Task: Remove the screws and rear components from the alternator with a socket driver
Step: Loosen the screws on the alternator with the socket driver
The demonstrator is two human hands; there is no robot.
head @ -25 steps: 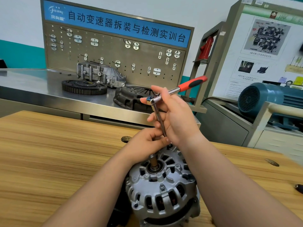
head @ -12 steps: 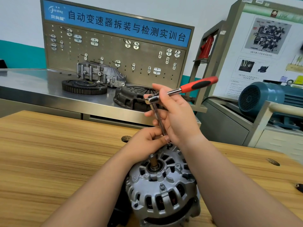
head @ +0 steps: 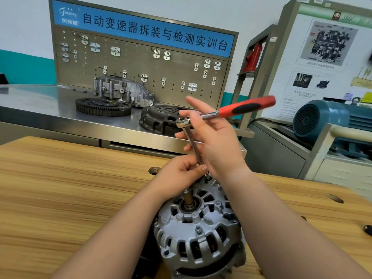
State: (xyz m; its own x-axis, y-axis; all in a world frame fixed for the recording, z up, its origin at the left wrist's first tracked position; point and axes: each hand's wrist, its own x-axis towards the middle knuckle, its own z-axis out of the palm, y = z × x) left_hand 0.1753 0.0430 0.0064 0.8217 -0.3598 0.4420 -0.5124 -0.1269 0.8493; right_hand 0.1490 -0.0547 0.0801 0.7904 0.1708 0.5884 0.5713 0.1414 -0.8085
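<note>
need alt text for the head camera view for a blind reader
A person's right hand holds a red-handled ratchet whose extension bar runs down to an alternator on a wooden table, while the left hand pinches the bar's lower end.

We record a single view: a wide-angle head-worn camera facing forward and down, close over the wooden table [head: 60, 198]. The alternator [head: 197, 238] sits lower centre and the pegboard [head: 141, 63] spans the upper frame.
</note>
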